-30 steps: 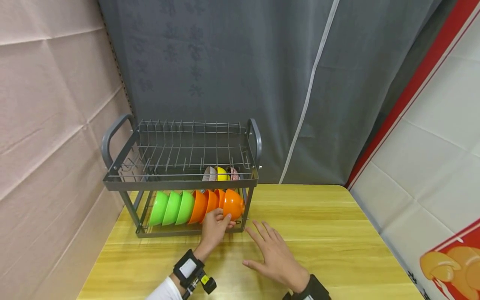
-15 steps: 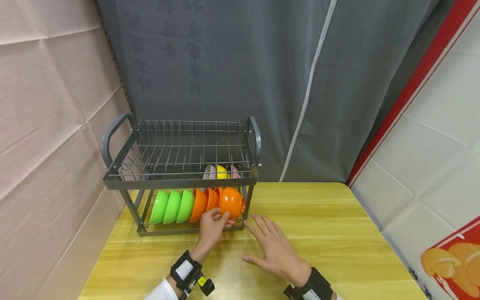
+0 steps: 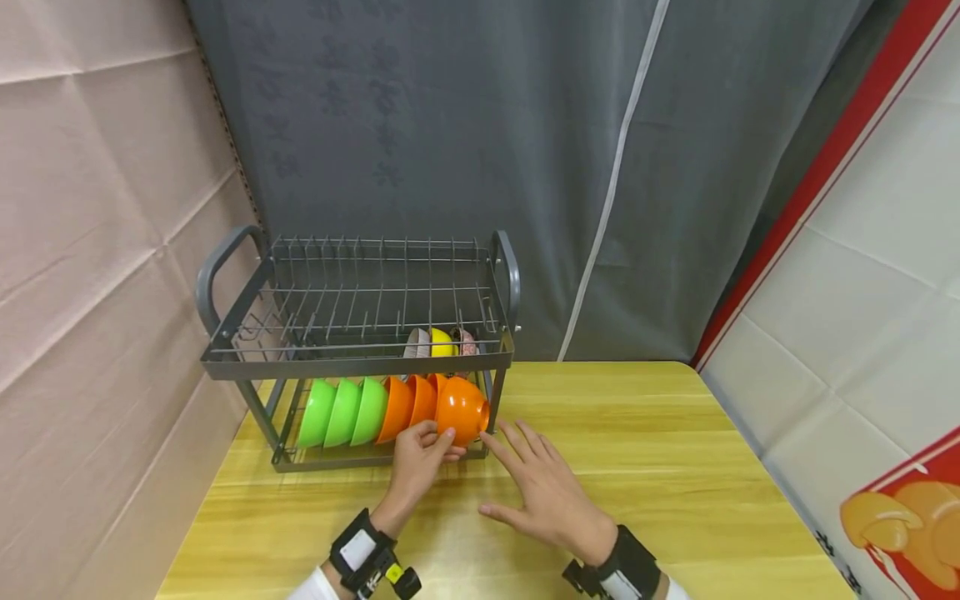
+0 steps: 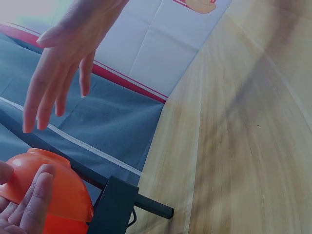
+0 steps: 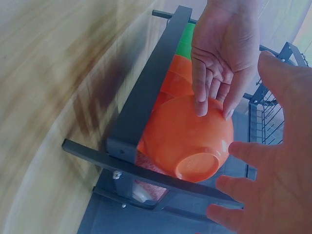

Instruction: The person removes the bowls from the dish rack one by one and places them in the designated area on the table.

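While the right-hand grip (image 3: 543,492) hung spread over the tabletop (image 3: 645,475), holding nothing, the left-hand grip (image 3: 416,458) near the front rail (image 3: 352,462) was almost closed, thumb and fingers pinching the lower front of the end orange bowl (image 3: 459,410). That bowl lay on its side at the row's right end, base facing the right-hand post (image 3: 498,392). Held so lightly on a smooth curve, it could have slipped or swivelled, or caught the rail if drawn out low. Its close fit might have dragged the other orange bowls (image 3: 397,408) along, tipping them; pushed back, it could have jostled the yellow cup (image 3: 442,342) behind.
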{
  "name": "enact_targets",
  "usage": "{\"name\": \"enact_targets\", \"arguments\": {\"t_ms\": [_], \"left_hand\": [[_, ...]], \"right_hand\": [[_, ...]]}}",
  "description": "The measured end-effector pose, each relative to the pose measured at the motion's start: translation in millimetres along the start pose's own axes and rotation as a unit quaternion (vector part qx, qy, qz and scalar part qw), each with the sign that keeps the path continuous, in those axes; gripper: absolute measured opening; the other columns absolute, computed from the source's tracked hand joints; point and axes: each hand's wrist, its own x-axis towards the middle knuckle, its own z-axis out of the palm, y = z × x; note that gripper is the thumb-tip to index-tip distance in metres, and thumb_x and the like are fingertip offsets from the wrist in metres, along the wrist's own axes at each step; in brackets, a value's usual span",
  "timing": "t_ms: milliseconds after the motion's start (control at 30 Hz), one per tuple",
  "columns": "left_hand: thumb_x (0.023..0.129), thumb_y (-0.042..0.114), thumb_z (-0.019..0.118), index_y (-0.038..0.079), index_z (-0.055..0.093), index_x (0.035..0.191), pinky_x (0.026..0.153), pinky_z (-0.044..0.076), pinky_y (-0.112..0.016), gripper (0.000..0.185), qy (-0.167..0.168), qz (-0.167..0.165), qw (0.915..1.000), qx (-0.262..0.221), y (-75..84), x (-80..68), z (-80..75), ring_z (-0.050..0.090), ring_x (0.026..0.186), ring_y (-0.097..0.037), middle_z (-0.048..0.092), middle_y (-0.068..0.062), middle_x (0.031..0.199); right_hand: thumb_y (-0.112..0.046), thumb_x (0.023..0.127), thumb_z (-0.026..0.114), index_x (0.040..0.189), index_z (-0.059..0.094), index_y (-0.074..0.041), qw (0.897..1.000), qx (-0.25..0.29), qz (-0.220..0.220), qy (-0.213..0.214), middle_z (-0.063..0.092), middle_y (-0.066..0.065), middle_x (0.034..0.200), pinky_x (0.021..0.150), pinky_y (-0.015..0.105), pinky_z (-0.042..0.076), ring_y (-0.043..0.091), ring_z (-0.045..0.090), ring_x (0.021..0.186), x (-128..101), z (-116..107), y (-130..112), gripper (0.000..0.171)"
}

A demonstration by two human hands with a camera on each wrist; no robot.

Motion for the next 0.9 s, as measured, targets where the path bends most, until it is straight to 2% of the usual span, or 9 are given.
{"name": "enact_targets", "arguments": {"t_ms": [133, 300, 400, 667, 800, 900], "left_hand": [[0.099, 0.004, 0.062, -0.015, 0.060, 0.111, 0.072, 0.065, -0.034, 0.023, -0.008, 0.003, 1.0000, 0.005, 0.3, -2.4, -2.1, 0.077, 0.076, -0.029, 0.073, -0.034, 0.096], [0.098, 0.003, 0.064, -0.014, 0.062, 0.110, 0.072, 0.065, -0.036, 0.021, -0.021, 0.001, 0.9998, 0.002, 4.3, -6.5, -5.8, 0.076, 0.079, -0.038, 0.073, -0.033, 0.098], [0.097, 0.004, 0.064, -0.013, 0.064, 0.111, 0.071, 0.065, -0.036, 0.022, -0.031, 0.003, 0.9995, 0.010, 7.2, -9.1, -9.1, 0.076, 0.078, -0.037, 0.074, -0.031, 0.099], [0.096, 0.007, 0.067, -0.012, 0.065, 0.107, 0.071, 0.065, -0.031, 0.022, -0.064, 0.012, 0.9967, 0.047, 12.0, -17.8, -21.1, 0.077, 0.079, -0.035, 0.074, -0.030, 0.099], [0.096, 0.010, 0.068, -0.009, 0.066, 0.105, 0.072, 0.065, -0.032, 0.021, -0.078, 0.025, 0.9937, 0.077, 14.4, -20.3, -27.9, 0.077, 0.078, -0.033, 0.075, -0.028, 0.098], [0.096, 0.011, 0.068, -0.007, 0.066, 0.104, 0.071, 0.064, -0.030, 0.021, -0.088, 0.029, 0.9908, 0.099, 17.2, -22.3, -32.0, 0.076, 0.075, -0.026, 0.075, -0.026, 0.096]], "right_hand": [[-0.081, 0.088, 0.047, 0.161, 0.029, -0.028, 1.000, -0.006, -0.017, 0.010, 0.028, 0.009, 0.168, 0.117, 0.061, 0.037, 0.040, 0.035, 0.150, 4.9, -5.3, -2.9, 0.091], [-0.076, 0.087, 0.056, 0.161, 0.029, -0.027, 0.999, -0.018, -0.033, 0.028, 0.028, 0.010, 0.168, 0.117, 0.060, 0.038, 0.040, 0.036, 0.149, 9.3, -10.6, -3.9, 0.093], [-0.073, 0.086, 0.060, 0.161, 0.028, -0.027, 0.999, -0.018, -0.036, 0.030, 0.027, 0.008, 0.169, 0.117, 0.060, 0.038, 0.040, 0.034, 0.150, 11.0, -13.6, -4.3, 0.093], [-0.078, 0.088, 0.050, 0.162, 0.024, -0.030, 0.999, -0.023, -0.040, 0.027, 0.024, 0.005, 0.170, 0.119, 0.059, 0.036, 0.036, 0.032, 0.153, 15.6, -17.7, -4.2, 0.092], [-0.078, 0.088, 0.050, 0.162, 0.025, -0.030, 0.999, -0.021, -0.043, 0.026, 0.026, 0.006, 0.169, 0.120, 0.059, 0.035, 0.036, 0.031, 0.153, 17.5, -18.6, -4.6, 0.092], [-0.078, 0.088, 0.052, 0.162, 0.027, -0.029, 0.998, -0.022, -0.046, 0.026, 0.028, 0.007, 0.168, 0.119, 0.059, 0.035, 0.037, 0.032, 0.152, 18.2, -19.5, -5.0, 0.092]]}}
